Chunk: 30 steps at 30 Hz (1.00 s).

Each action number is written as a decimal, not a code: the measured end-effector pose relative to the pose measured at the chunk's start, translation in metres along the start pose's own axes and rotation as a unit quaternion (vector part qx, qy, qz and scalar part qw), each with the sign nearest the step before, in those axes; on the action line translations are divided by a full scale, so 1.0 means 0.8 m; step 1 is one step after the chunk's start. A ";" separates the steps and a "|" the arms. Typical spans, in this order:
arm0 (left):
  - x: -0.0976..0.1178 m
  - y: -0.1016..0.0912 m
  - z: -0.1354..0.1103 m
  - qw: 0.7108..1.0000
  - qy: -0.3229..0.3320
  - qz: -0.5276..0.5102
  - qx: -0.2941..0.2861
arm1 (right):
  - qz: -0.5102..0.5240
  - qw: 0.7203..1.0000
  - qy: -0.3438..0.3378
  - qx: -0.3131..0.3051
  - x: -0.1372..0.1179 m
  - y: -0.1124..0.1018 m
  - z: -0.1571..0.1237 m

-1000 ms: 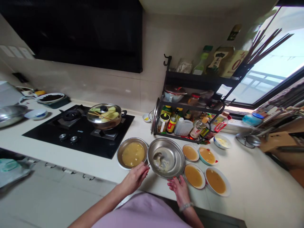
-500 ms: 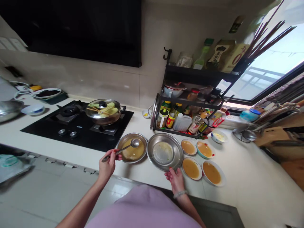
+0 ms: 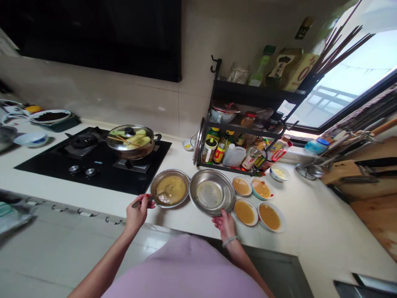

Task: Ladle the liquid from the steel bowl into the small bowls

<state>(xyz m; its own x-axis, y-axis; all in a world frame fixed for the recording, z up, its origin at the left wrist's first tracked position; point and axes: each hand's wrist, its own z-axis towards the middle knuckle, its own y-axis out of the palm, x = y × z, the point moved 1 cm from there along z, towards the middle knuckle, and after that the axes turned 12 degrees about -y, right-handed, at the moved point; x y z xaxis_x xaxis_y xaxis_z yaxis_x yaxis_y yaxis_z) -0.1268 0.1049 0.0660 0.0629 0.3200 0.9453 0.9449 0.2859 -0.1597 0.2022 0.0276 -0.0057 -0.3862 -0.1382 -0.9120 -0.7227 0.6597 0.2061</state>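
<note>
My left hand [image 3: 138, 213] is closed around the handle of a metal spoon [image 3: 157, 195]. The spoon's head is dipped in yellowish liquid inside a round steel bowl [image 3: 185, 179]. To its right, a wide steel basin [image 3: 230, 191] sits close beside it, with a thin film of liquid and small bits on its bottom. My right hand [image 3: 226, 226] grips the basin's near rim, thumb on top and fingers underneath. Several bowls of brownish-orange liquid stand right of the basin, the largest being a white bowl [image 3: 281, 221].
A lidded pan [image 3: 132, 154] with chopsticks on it stands on the black gas hob [image 3: 62, 159]. Behind the basin is a black rack [image 3: 260, 93] full of bottles and jars. A small bowl [image 3: 283, 179] with pale pieces sits near it. Knives and a wooden board are far right.
My left hand has lowered the spoon from above the steel bowl into its liquid. My right hand stays at the basin's rim. The camera view has shifted slightly.
</note>
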 end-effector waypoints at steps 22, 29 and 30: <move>0.013 -0.023 0.011 0.979 -0.086 -0.176 0.064 | 0.023 0.999 -0.036 0.007 0.004 0.011 -0.004; 0.023 -0.023 0.009 0.965 -0.118 -0.222 0.070 | 0.022 0.999 -0.040 0.007 0.003 0.009 -0.005; 0.023 -0.024 0.010 0.965 -0.119 -0.222 0.069 | 0.022 0.999 -0.040 0.006 0.003 0.009 -0.005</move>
<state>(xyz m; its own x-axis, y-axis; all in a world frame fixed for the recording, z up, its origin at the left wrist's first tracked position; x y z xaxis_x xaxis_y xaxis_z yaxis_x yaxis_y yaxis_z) -0.1465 0.1122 0.0843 -0.4285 0.3317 0.8404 0.8090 0.5550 0.1935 0.1939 0.0290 -0.0047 -0.3698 -0.0501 -0.9278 -0.6994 0.6724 0.2424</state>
